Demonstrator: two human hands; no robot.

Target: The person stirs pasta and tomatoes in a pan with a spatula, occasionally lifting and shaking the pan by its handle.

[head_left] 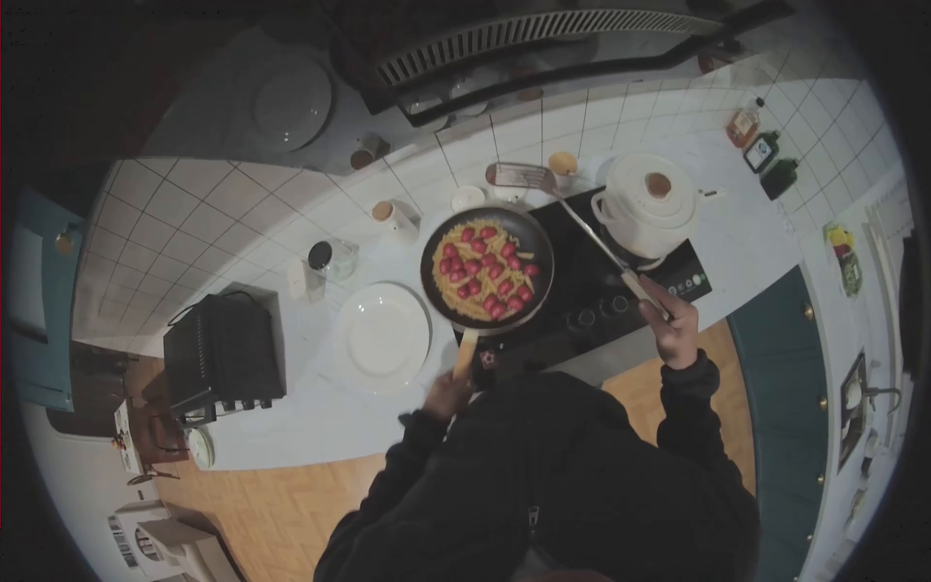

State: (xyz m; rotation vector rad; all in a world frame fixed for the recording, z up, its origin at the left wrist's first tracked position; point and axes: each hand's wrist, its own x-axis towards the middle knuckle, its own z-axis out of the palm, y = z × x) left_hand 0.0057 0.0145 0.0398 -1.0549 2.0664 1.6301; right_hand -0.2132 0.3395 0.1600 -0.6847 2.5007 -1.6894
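My left hand (449, 393) is closed round the light handle of a black frying pan (536, 242) on the hob. In the pan lie yellow pasta (456, 293) and several red pieces that look like tomatoes. My right hand (674, 327) grips the handle of a slotted spatula (593, 233). Its slotted head is raised beyond the pan's far right rim, with nothing visible on it. A white lidded pot (648, 218) stands on the hob, right of the pan. Left of the pan lies a white plate (384, 337).
A black oven (221, 354) stands on the left counter. Along the tiled wall are a jar (336, 259), a cork-topped canister (393, 221) and a small orange-topped container (562, 165). Bottles (761, 150) stand at the back right. A range hood (553, 39) hangs above.
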